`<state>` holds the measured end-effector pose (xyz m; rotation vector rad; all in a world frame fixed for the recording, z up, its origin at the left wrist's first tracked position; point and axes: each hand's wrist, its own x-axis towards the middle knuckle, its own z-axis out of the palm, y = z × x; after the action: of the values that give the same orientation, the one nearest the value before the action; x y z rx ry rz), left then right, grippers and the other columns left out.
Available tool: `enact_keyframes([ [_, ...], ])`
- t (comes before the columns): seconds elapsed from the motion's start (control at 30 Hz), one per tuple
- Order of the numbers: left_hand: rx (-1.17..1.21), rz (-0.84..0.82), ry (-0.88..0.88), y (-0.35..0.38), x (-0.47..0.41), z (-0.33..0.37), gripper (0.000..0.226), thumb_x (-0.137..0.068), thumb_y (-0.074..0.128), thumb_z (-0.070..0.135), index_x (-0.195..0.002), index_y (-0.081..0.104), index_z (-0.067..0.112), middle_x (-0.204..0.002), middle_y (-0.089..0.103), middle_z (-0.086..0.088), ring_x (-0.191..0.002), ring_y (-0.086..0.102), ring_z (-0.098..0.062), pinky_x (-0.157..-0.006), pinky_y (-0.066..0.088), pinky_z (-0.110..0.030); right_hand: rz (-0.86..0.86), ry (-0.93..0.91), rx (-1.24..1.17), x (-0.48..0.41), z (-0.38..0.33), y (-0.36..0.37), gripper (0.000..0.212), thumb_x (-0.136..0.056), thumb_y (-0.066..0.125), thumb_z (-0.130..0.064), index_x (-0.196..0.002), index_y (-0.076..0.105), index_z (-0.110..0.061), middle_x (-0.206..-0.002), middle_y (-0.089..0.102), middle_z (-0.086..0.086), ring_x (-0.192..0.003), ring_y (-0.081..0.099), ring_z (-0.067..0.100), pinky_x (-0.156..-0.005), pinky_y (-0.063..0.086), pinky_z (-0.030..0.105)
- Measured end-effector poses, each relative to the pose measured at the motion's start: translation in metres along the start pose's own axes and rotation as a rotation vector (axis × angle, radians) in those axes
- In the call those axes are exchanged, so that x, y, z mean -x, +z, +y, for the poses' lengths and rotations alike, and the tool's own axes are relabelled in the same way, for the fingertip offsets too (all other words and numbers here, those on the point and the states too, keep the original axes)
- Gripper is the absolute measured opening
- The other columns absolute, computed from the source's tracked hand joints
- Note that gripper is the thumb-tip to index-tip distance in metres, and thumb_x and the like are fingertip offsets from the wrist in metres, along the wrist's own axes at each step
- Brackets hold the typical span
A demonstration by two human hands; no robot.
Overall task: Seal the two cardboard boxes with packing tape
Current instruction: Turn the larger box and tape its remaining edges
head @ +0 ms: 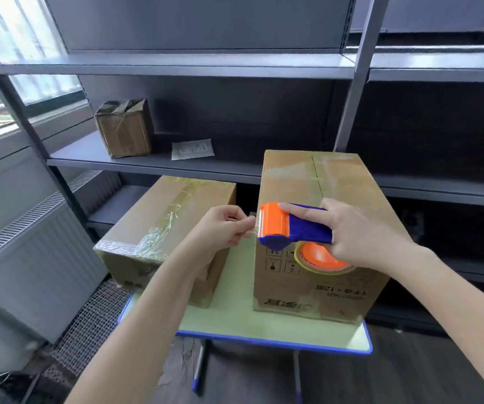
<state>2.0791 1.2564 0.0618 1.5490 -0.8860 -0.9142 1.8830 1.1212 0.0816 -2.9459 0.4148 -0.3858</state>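
Note:
Two cardboard boxes stand on a small table (235, 319). The left box (159, 217) is lower and has crinkled clear tape along its top seam. The right box (322, 182) is taller, with tape over its top seam and printed marks on its near side. My right hand (360, 231) grips the blue handle of an orange and blue tape dispenser (290, 225), held over the near left corner of the right box. My left hand (223, 228) pinches the loose end of the tape at the dispenser's toothed edge.
Dark metal shelving (176, 68) rises right behind the table. One shelf holds a small taped box (124, 129) and a flat packet (192, 149). A radiator (39, 246) and a window are at the left. Wire mesh lies on the floor beside the table.

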Motion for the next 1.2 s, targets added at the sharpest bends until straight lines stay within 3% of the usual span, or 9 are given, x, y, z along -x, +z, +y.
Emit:
enact_keyframes([
  [0.13, -0.025, 0.192, -0.012, -0.042, 0.007, -0.004, 0.028, -0.089, 0.063, 0.013, -0.064, 0.05, 0.012, -0.054, 0.051, 0.002, -0.041, 0.038, -0.005, -0.041, 0.034, -0.013, -0.05, 0.057, 0.114, 0.012, 0.012, -0.013, 0.094, -0.085, 0.05, -0.016, -0.112, -0.012, -0.081, -0.082, 0.036, -0.009, -0.068, 0.04, 0.007, -0.057, 0.034, 0.02],
  [0.2, 0.028, 0.193, -0.033, -0.055, 0.008, -0.007, 0.029, -0.089, 0.063, 0.012, -0.065, 0.048, 0.011, -0.053, 0.05, 0.001, -0.042, 0.034, -0.006, -0.039, 0.031, -0.013, -0.081, 0.119, 0.161, 0.017, 0.024, -0.023, 0.096, -0.084, 0.048, -0.011, -0.111, -0.013, -0.082, -0.082, 0.038, -0.009, -0.067, 0.043, 0.008, -0.056, 0.035, 0.02],
  [0.47, -0.048, 0.423, 0.027, -0.014, -0.017, -0.021, 0.026, -0.087, 0.056, 0.008, -0.062, 0.052, 0.012, -0.048, 0.045, 0.005, -0.04, 0.034, -0.007, -0.044, 0.029, -0.02, -0.083, 0.127, 0.349, 0.005, 0.045, -0.041, 0.091, -0.085, 0.044, -0.011, -0.119, -0.01, -0.076, -0.077, 0.035, -0.012, -0.065, 0.036, 0.005, -0.056, 0.027, 0.02],
  [0.7, -0.045, 0.405, -0.014, -0.003, -0.032, -0.04, 0.022, -0.091, 0.061, 0.02, -0.078, 0.053, 0.004, -0.044, 0.044, 0.007, -0.037, 0.032, -0.007, -0.044, 0.027, -0.022, -0.083, 0.108, 0.376, -0.003, 0.06, -0.036, 0.087, -0.087, 0.043, -0.013, -0.121, -0.009, -0.073, -0.078, 0.035, -0.011, -0.067, 0.034, 0.007, -0.062, 0.028, 0.023],
  [0.93, -0.056, 0.431, -0.049, -0.01, -0.038, -0.052, 0.023, -0.088, 0.065, 0.02, -0.076, 0.058, 0.002, -0.045, 0.045, 0.005, -0.043, 0.033, -0.012, -0.049, 0.028, -0.026, -0.114, 0.093, 0.322, -0.015, 0.064, -0.023, 0.085, -0.087, 0.046, -0.014, -0.126, -0.002, -0.072, -0.08, 0.04, -0.009, -0.074, 0.042, 0.011, -0.062, 0.031, 0.025],
  [1.0, -0.063, 0.44, -0.046, -0.01, -0.04, -0.055, 0.022, -0.088, 0.065, 0.019, -0.076, 0.058, 0.001, -0.049, 0.044, 0.001, -0.042, 0.032, -0.012, -0.047, 0.027, -0.025, -0.124, 0.093, 0.329, -0.017, 0.065, -0.024, 0.083, -0.088, 0.048, -0.016, -0.129, 0.0, -0.07, -0.081, 0.04, -0.009, -0.075, 0.042, 0.01, -0.063, 0.032, 0.025],
  [1.2, -0.124, 0.474, -0.093, -0.005, -0.046, -0.075, 0.025, -0.083, 0.066, 0.024, -0.067, 0.058, 0.006, -0.038, 0.038, 0.01, -0.037, 0.029, -0.009, -0.039, 0.024, -0.018, -0.162, 0.105, 0.324, -0.019, 0.064, -0.023, 0.082, -0.088, 0.05, -0.016, -0.132, 0.003, -0.068, -0.079, 0.037, -0.011, -0.076, 0.04, 0.01, -0.064, 0.033, 0.026],
])
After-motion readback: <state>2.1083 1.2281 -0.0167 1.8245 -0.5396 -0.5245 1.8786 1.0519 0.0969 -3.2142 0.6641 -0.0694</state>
